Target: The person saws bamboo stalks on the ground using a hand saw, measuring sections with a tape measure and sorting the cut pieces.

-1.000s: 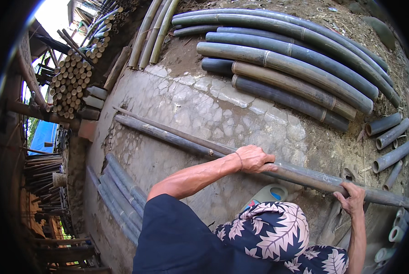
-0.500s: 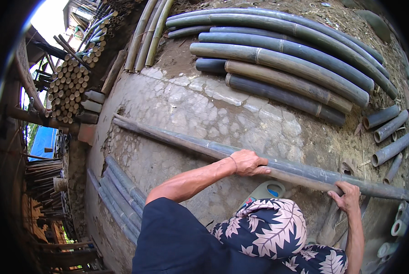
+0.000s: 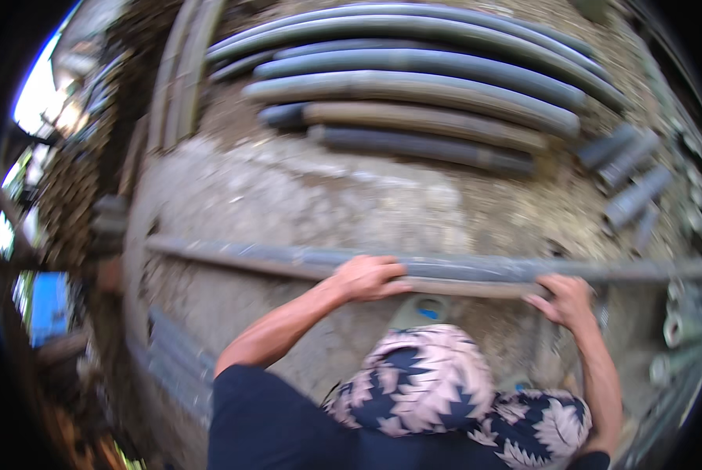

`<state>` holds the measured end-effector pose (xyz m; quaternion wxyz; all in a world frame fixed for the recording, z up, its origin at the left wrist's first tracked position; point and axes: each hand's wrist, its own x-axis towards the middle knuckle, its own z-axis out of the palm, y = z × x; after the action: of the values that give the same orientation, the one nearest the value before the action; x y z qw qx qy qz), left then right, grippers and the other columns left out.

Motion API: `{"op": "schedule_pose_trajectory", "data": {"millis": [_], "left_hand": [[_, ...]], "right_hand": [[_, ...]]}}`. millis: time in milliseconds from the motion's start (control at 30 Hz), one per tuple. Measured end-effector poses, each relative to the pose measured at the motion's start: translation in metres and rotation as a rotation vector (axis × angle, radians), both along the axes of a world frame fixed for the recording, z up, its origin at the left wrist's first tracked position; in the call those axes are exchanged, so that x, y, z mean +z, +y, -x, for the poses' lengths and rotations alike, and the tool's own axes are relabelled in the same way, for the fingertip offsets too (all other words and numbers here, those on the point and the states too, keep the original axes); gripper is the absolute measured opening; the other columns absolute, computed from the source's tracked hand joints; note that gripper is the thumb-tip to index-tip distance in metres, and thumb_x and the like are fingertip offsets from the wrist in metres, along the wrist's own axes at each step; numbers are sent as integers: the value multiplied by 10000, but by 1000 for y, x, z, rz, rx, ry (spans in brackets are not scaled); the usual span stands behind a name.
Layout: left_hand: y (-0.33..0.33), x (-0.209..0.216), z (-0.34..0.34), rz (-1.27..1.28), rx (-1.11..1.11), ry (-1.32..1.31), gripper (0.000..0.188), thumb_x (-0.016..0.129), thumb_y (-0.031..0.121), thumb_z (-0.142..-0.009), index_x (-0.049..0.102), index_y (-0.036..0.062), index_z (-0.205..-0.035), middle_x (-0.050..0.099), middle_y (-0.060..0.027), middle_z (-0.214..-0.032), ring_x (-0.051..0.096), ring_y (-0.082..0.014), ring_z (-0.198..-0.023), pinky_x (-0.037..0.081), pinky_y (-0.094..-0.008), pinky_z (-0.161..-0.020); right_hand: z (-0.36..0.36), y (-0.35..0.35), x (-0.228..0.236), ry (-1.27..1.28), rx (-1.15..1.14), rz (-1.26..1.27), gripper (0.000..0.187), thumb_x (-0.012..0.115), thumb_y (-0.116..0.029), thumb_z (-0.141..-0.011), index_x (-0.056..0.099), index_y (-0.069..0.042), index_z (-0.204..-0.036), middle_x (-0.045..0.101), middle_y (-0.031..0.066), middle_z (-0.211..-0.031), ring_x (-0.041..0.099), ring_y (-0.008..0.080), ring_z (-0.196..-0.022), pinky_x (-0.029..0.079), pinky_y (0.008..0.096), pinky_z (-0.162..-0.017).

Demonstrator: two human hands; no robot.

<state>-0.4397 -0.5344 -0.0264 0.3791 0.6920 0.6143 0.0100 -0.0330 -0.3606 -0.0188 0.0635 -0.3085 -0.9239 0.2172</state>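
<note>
A long grey-green bamboo pole [image 3: 468, 269] runs across in front of me, from the left side to the far right. My left hand [image 3: 366, 278] grips it near the middle, fingers over the top and thumb along the near side. Farther right, my right hand [image 3: 566, 299] grips the same pole, its thumb on the near side. The undersides of both grips are hidden. Below the pole, between my arms, are my knees in dark leaf-patterned cloth [image 3: 413, 376] and one pale green sandal [image 3: 423, 310]. The picture is blurred by motion.
Several thick bamboo poles [image 3: 437, 66] lie side by side beyond the paved ground [image 3: 288, 196]. Short bamboo pieces [image 3: 637, 196] lie at right. More poles [image 3: 171, 360] rest at lower left, and a stack of bamboo [image 3: 69, 204] stands at far left.
The view has turned, so the held pole now lies closer to level across the picture. Both hands keep hold of it, and my right hand appears slightly farther left.
</note>
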Motion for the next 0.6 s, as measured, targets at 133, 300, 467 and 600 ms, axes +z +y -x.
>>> {"op": "schedule_pose_trajectory", "data": {"millis": [133, 300, 467, 600], "left_hand": [[23, -23, -32, -76, 163, 99, 282, 661, 377, -927, 669, 100, -981, 629, -144, -950, 649, -394, -849, 526, -484, -708], [62, -58, -89, -320, 161, 186, 212, 676, 232, -890, 643, 25, -919, 579, -151, -866, 533, -370, -874, 429, -454, -802], [82, -80, -135, -330, 215, 117, 194, 654, 186, -908, 646, 16, -1000, 588, -174, -894, 520, -372, -878, 420, -455, -801], [83, -100, -137, -396, 146, 140, 194, 673, 168, -895, 646, 19, -1016, 581, -184, -880, 536, -384, -850, 430, -455, -783]], "right_hand": [[-10, 52, -20, 34, 92, -236, 510, 768, -434, -813, 663, -110, -1192, 646, 102, -1082, 601, 289, -1067, 473, 419, -952], [-152, 22, -53, 225, -642, -200, 586, 759, -293, -822, 581, -48, -1324, 536, 164, -1275, 512, 348, -1196, 420, 456, -1047], [-354, -114, -128, -367, -1108, 19, 603, 755, -267, -818, 528, -16, -1318, 528, 202, -1243, 506, 375, -1173, 411, 460, -1021], [-399, -182, -142, -453, -995, 35, 719, 766, -226, -776, 455, 15, -1378, 547, 208, -1192, 514, 388, -1126, 398, 483, -1024]]}}
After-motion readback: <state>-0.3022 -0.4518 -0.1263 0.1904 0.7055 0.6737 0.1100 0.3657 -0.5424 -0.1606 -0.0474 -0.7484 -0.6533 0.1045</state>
